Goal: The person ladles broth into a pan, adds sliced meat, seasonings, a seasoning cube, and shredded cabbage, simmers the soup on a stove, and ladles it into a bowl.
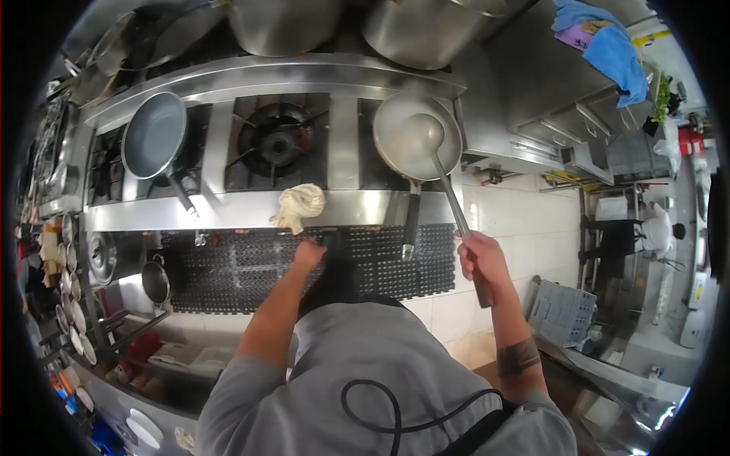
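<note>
My right hand (484, 258) is wrapped round the handle of a long metal ladle (449, 185). The ladle's bowl rests in or just over a frying pan (389, 144) on the right burner; haze blurs the pan's contents. That pan's black handle (411, 220) points toward me, with no hand on it. My left hand (309, 255) is at the stove's front edge, just below a crumpled cream cloth (299, 205). Its fingers are curled closed against the front, and what they grip is hidden.
A second frying pan (155, 135) sits on the left burner. Between the pans is a bare burner (281, 144). Large pots (283, 26) stand behind the stove. A black perforated mat (236, 266) covers the floor. A grey crate (561, 313) and another person (646, 232) are to the right.
</note>
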Demonstrator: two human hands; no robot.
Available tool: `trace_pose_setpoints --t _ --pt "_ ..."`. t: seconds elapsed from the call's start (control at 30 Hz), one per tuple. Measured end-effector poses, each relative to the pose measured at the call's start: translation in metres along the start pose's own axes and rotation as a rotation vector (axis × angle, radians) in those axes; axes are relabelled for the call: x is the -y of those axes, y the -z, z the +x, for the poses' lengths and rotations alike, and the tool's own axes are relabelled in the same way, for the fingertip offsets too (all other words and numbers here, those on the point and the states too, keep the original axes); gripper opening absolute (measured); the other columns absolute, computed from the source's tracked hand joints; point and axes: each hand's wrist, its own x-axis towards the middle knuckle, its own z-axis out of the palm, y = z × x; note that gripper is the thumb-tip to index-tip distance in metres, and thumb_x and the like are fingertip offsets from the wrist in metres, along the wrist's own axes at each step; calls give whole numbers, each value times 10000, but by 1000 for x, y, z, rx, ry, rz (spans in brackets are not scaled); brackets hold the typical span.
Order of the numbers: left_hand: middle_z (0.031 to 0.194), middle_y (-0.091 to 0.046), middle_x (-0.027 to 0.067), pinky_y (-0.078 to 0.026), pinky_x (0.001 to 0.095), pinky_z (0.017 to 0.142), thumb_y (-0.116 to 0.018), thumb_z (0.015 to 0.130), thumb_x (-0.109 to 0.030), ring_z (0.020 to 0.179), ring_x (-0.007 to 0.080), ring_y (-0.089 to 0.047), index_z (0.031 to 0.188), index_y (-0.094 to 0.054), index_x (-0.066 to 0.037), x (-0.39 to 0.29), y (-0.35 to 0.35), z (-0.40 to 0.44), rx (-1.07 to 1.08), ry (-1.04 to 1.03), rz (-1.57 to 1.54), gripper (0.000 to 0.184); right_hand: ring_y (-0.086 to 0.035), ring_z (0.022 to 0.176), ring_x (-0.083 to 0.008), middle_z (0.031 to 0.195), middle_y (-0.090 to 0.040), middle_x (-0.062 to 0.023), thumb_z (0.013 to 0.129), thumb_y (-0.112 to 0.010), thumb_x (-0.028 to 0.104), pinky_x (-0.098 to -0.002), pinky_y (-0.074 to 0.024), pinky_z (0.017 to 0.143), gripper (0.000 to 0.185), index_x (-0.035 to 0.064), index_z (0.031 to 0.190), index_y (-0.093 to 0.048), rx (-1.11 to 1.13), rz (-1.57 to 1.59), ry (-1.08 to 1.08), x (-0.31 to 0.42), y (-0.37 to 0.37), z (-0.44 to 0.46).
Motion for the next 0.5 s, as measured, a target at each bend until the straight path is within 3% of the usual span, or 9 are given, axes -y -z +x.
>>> trace_pose_setpoints --t 0.03,0.13,0.23,0.27,0.33,0.37,0.43,0.47,0.5 --pt "1216 -703 258 -553 482 930 -760 841 -372 1107 411 -682 1119 -747 -43 2 -11 14 6 -91 182 431 -507 495 -89 722 -569 3 1047 -589 221 -253 -394 412 184 47 1077 -638 -42 -204 66 -3 8 0" --pt "1300 -672 237 -522 489 1004 -779 830 -371 1186 418 -638 1210 -715 -51 30 -55 60 48 -47 76 501 -533 487 -90 694 -568 -9 1044 -597 186 -271 -430 415 176 31 1110 -651 -139 -511 124 7 12 -9" --pt "1346 -662 194 -463 462 1097 -769 859 -371 1280 398 -585 1307 -665 -61 20 -58 73 -77 -178 -56 554 -549 546 -109 690 -565 -32 1011 -653 185 -293 -477 471 410 21 1382 -595 -339 -682 168 7 24 -5" --pt "1346 -662 194 -463 462 1097 -769 859 -371 1280 398 -585 1307 -665 -61 13 -53 69 -69 -170 -59 554 -549 546 -109 690 -565 -32 1011 -653 185 -293 -477 471 410 21 1382 -595 -337 -687 156 3 34 2" --pt "1203 -700 193 -521 456 949 -708 910 -295 1109 350 -667 1225 -688 -42 -4 -53 66 -208 -113 -370 404 -510 494 -100 666 -556 2 1002 -658 165 -286 -461 480 454 109 1448 -589 -397 -1016 426 1 50 18" --pt "1203 -700 193 -521 456 949 -708 910 -295 1109 350 -667 1225 -688 -42 -1 -52 71 -211 -101 -378 404 -510 494 -100 666 -556 2 1002 -658 165 -286 -461 480 454 109 1448 -589 -389 -1027 422 1 58 29" --pt "1352 -645 192 -455 443 1074 -736 908 -339 1262 370 -588 1316 -645 -53 21 -59 76 20 -97 -92 507 -558 556 -108 721 -599 -87 992 -665 168 -328 -482 498 530 47 1489 -524 -397 -1193 549 -1 71 44" --pt "1402 -626 192 -433 439 1115 -745 907 -353 1314 376 -561 1346 -631 -56 24 -63 75 95 -96 3 543 -558 556 -108 721 -599 -87 992 -665 168 -328 -482 498 530 47 1489 -524 -381 -1199 551 -1 74 49" --pt "1410 -622 192 -435 437 1111 -755 902 -326 1320 368 -560 1330 -637 -44 22 -66 73 3 11 -292 526 -552 538 -109 717 -601 -78 995 -665 169 -322 -481 488 539 55 1500 -517 -353 -1043 387 -1 72 54"
